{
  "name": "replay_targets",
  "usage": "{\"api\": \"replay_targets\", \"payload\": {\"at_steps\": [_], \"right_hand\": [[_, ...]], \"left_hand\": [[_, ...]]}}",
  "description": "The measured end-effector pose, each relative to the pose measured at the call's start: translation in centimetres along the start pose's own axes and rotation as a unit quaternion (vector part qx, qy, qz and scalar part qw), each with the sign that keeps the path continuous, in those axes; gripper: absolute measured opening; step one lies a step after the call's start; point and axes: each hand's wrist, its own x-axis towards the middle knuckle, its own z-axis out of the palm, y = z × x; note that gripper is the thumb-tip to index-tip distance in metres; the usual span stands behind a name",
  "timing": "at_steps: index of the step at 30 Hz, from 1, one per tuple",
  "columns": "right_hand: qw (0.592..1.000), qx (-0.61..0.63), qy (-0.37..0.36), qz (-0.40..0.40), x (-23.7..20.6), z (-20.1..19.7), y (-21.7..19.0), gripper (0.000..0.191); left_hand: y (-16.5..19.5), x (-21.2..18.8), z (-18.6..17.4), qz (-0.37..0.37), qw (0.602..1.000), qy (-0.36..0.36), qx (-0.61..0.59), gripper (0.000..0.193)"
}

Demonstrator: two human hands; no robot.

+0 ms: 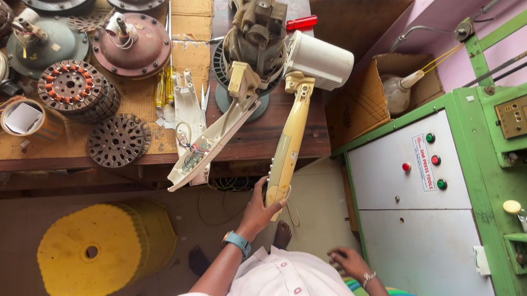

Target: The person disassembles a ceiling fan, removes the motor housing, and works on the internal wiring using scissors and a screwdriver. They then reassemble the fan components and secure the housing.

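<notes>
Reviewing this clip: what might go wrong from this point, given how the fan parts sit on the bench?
The left hand grips only the lower end of the cream fan stand, which hangs past the bench edge; a tug might drag the fan motor and white housing off. The opened base cover with exposed wiring also overhangs and could slip. The right hand rests near the lap, giving no support.

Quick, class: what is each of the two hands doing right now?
Left hand: closed around the cream handle of the appliance.
Right hand: holds nothing, fingers loosely curled, resting low.
</notes>
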Motion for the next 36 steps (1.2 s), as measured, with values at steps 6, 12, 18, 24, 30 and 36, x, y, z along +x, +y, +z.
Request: {"api": "replay_targets", "payload": {"at_steps": [6, 12, 18, 24, 30, 36], "right_hand": [[0.997, 0.051, 0.006, 0.055, -0.9, 0.1, 2.5, 0.029], [0.997, 0.062, 0.017, 0.048, -0.6, 0.9, 2.5, 0.030], [0.997, 0.072, 0.009, 0.021, 0.0, 1.6, 1.8, 0.030], [0.998, 0.054, 0.010, 0.021, 0.2, 1.6, 1.3, 0.029], [0.998, 0.030, 0.015, 0.047, 0.5, 1.0, 1.1, 0.030], [1.000, 0.018, 0.008, 0.024, 1.4, 0.5, 0.3, 0.029]], "left_hand": [[-1.2, 0.0, -1.0, 0.046, 0.994, -0.042, -0.089, 0.087], [-0.3, -0.5, -1.4, -0.016, 0.970, -0.088, -0.224, 0.090], [0.4, -0.9, -1.7, -0.077, 0.971, -0.119, -0.191, 0.094], [-0.8, -0.3, 0.3, 0.043, 0.996, -0.021, -0.082, 0.091], [-1.6, -0.2, 0.5, 0.105, 0.994, -0.009, -0.002, 0.090], [-0.9, -0.9, -2.3, -0.025, 0.983, -0.122, -0.134, 0.093]]}}
